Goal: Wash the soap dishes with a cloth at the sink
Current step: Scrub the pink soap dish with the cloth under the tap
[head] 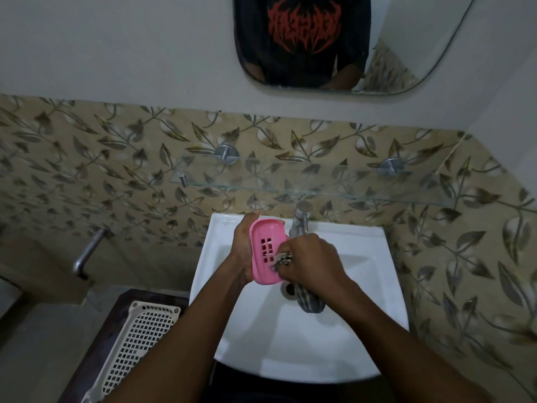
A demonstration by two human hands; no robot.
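Over the white sink (386, 289), the left hand (242, 251) cups a pink soap dish (266, 250) from behind, fingers wrapped round its far edge. The right hand (312, 261), fingers bunched tight on a striped cloth (309, 301), presses it against the dish just in front of the sink's tap (300, 221).

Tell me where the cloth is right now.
The cloth is bunched in the right hand, pressed against the pink soap dish held by the left hand, its tail hanging over the sink drain.
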